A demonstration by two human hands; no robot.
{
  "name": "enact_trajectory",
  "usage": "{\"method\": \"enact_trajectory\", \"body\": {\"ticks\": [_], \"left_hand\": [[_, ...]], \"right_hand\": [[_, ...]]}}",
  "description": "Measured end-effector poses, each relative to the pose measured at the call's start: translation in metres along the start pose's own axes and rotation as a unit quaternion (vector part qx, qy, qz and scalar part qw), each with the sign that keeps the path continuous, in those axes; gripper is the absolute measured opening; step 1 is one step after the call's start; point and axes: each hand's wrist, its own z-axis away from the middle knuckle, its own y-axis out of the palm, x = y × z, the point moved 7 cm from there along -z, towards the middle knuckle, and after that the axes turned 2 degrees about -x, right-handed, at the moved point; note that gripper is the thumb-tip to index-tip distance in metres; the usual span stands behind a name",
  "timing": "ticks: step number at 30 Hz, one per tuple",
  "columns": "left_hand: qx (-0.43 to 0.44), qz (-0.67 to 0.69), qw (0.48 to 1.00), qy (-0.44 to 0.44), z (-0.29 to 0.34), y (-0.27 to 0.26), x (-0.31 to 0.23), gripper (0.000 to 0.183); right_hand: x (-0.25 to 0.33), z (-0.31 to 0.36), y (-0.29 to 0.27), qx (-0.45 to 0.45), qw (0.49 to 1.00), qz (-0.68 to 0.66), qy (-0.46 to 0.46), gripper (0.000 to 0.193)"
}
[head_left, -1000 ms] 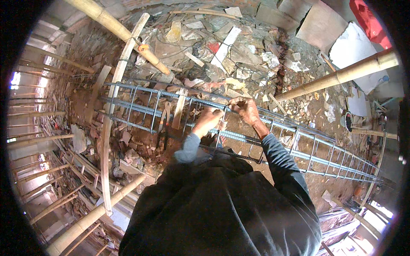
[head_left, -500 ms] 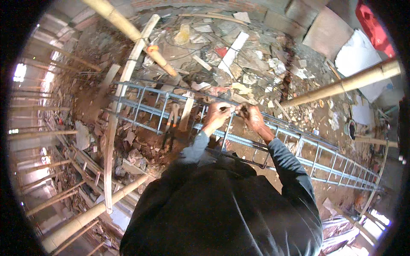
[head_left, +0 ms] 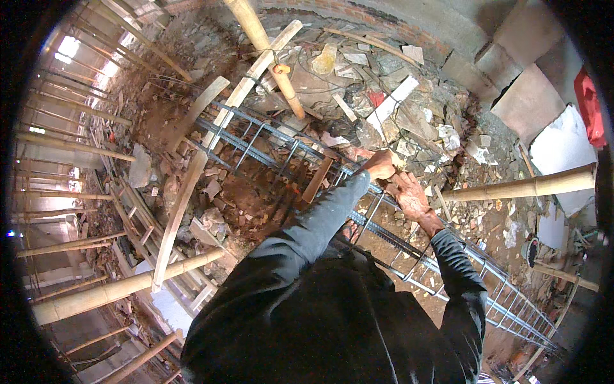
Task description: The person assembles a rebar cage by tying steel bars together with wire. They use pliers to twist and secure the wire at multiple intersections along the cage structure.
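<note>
Seen from the head camera, a long rebar cage (head_left: 268,144) runs slantwise from upper left to lower right across rubble-strewn ground (head_left: 448,128), its dark bars tied through with square stirrups. The person leans over it in a dark jacket, both arms reaching forward. The left hand (head_left: 380,165) rests on the cage's top bar near its middle, fingers curled tightly around something there; what they pinch is too small to tell. The right hand (head_left: 409,195) sits just beside it, slightly lower, palm turned up and fingers loosely spread, close to the same bar. A short wooden plank (head_left: 318,179) leans inside the cage to the left of the hands. Bamboo poles (head_left: 524,187) cross the scene on both sides.
</note>
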Motion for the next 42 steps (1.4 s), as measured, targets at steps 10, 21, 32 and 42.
{"method": "enact_trajectory", "body": {"ticks": [10, 21, 32, 42], "left_hand": [[-0.378, 0.248, 0.887, 0.091, 0.139, -0.028, -0.019, 0.031], [-0.305, -0.08, 0.938, 0.141, 0.217, 0.025, -0.016, 0.036], [-0.391, 0.085, 0.914, 0.063, 0.264, -0.04, 0.021, 0.031], [-0.479, 0.098, 0.872, 0.003, 0.311, -0.102, 0.085, 0.02]], "right_hand": [[-0.001, -0.016, -0.021, 0.017, 0.995, -0.086, -0.039, 0.031], [-0.026, -0.008, 0.009, 0.024, 0.913, -0.31, 0.264, 0.04], [0.048, -0.026, -0.059, -0.189, 0.925, -0.232, 0.232, 0.056], [0.148, -0.087, -0.013, -0.088, 0.89, -0.406, 0.189, 0.044]]}}
